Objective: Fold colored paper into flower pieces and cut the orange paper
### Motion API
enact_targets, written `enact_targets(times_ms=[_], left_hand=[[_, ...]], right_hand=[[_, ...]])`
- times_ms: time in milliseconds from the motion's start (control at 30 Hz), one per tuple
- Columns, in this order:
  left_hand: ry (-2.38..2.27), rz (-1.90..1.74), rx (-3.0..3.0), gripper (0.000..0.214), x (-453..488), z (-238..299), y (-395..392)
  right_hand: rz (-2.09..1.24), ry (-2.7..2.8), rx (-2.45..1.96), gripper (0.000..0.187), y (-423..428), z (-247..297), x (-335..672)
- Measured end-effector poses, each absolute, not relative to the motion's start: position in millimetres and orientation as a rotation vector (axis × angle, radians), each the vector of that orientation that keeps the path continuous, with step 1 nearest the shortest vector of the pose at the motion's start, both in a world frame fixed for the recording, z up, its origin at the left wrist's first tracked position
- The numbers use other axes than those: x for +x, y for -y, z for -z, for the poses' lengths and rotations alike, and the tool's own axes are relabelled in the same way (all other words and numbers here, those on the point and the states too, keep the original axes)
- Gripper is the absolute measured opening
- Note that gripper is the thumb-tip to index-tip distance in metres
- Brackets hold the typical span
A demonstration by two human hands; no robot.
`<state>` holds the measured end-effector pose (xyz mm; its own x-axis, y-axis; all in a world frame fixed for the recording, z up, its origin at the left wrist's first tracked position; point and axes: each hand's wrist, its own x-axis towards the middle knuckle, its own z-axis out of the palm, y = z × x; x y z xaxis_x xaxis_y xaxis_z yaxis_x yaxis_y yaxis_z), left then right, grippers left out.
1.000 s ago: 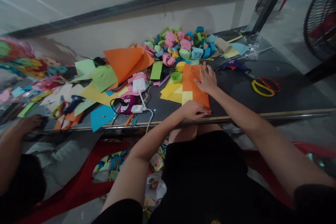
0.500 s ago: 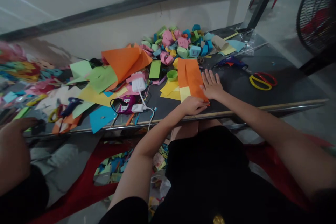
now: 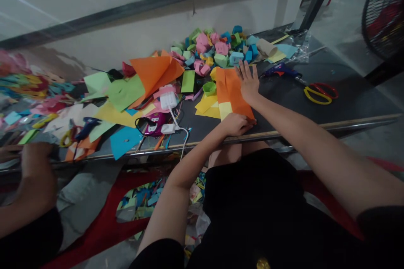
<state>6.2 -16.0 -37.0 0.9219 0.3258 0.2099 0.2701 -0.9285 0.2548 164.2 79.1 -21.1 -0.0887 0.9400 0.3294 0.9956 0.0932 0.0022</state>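
Note:
A folded orange paper sheet [image 3: 232,92] lies on the dark table [image 3: 293,101] in front of me. My right hand [image 3: 248,82] lies flat on its far right side, fingers stretched out and spread. My left hand [image 3: 235,125] presses the sheet's near corner at the table's front edge, its fingers curled down onto the paper. Yellow paper pieces [image 3: 208,107] stick out from under the orange sheet on its left.
A pile of small coloured paper shapes [image 3: 217,50] sits behind the sheet. A blue glue gun [image 3: 279,70] and red-and-yellow scissors [image 3: 320,92] lie to the right. Loose coloured sheets, a purple device [image 3: 154,124] and white cable cover the left. Another person's arm [image 3: 31,176] is at far left.
My right hand slid along the orange sheet, toward me and then back out to its far end. My left hand stayed on the near corner. The other person's arm shifted at the left.

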Motion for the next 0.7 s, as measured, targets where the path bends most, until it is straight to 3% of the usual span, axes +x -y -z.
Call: enact_targets(times_ms=[267, 433, 700], left_hand=[[-0.540, -0.310, 2.881, 0.044, 6.2, 33.2, 21.4], [-0.516, -0.200, 2.918, 0.045, 1.8, 20.5, 31.9], [-0.286, -0.181, 2.799, 0.025, -58.3, 2.2, 27.1]], right_hand=[[0.270, 2.095, -1.935, 0.077, -92.5, 12.0, 165.3], [0.201, 2.212, -1.791, 0.069, -84.0, 12.3, 170.7], [-0.326, 2.710, -1.165, 0.063, 11.5, 28.7, 204.1]])
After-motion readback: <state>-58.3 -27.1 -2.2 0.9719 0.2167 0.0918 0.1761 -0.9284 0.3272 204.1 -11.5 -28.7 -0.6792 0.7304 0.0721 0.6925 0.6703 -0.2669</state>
